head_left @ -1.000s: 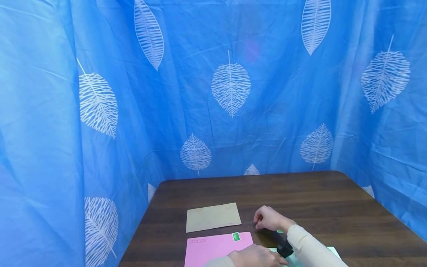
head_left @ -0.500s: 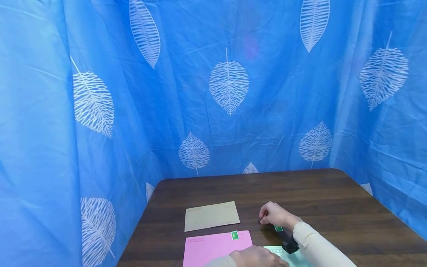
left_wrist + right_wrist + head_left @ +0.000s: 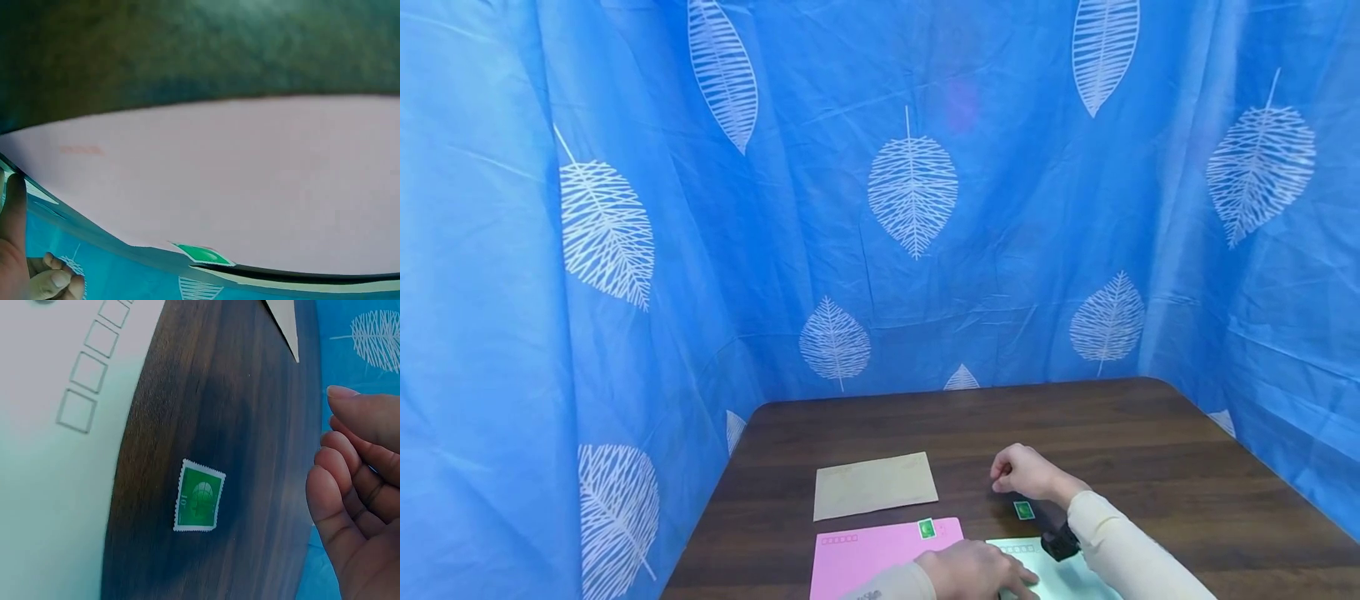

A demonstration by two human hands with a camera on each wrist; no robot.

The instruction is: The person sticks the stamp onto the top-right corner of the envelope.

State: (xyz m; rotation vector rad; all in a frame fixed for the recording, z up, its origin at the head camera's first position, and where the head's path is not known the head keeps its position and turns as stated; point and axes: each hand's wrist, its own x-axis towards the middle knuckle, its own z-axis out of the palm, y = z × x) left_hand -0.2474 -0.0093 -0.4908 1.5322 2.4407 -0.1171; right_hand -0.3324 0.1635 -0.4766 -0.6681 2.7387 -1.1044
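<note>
In the head view my left hand (image 3: 973, 571) rests over the near edge of the pink envelope (image 3: 872, 554), its fingertips on the mint-green envelope (image 3: 1071, 575). A finger of this hand (image 3: 12, 244) shows at the lower left of the left wrist view. My right hand (image 3: 1030, 473) is above the table beyond the green envelope, with loosely bent fingers. Nothing shows between them in the right wrist view, where the hand (image 3: 356, 500) is at right. A loose green postage stamp (image 3: 199, 497) lies on the wood between that hand and the green envelope.
A tan envelope (image 3: 876, 486) lies behind the pink one, which bears a green stamp (image 3: 927, 528) at its upper right corner. A small black device (image 3: 1060, 543) is at my right wrist. Blue leaf-print curtains (image 3: 1000, 275) surround the dark wooden table (image 3: 1120, 442).
My right hand has drawn to the right and farther back, uncovering the loose stamp. The green envelope has shifted a little leftward and away under my left hand.
</note>
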